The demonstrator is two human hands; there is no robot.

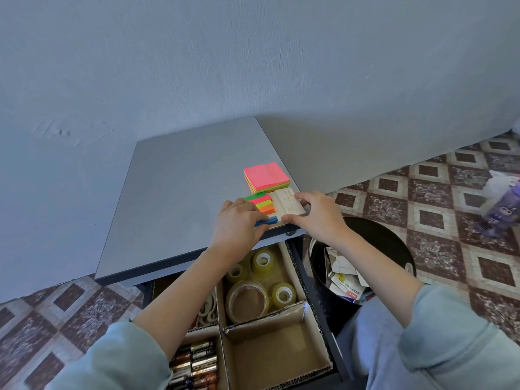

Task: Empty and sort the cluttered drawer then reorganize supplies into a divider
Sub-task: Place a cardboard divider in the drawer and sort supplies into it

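Note:
A beige card of coloured sticky flags (277, 208) lies at the front right corner of the grey cabinet top (180, 198). My left hand (237, 223) grips its left side, fingers over the blue and green flags. My right hand (318, 213) holds its right edge, thumb at the near corner. Just behind lies a stack of neon sticky notes (266, 177) with a pink top. Below, the open drawer holds a cardboard divider (305, 313): tape rolls (260, 285) in the far compartment, batteries (197, 361) at the near left, an empty compartment (277, 353) at the near right.
A black waste bin (394, 243) with paper scraps and a stapler box stands right of the cabinet. A purple bottle (499, 209) stands on the patterned tile floor at the far right. A blue-grey wall rises behind the cabinet.

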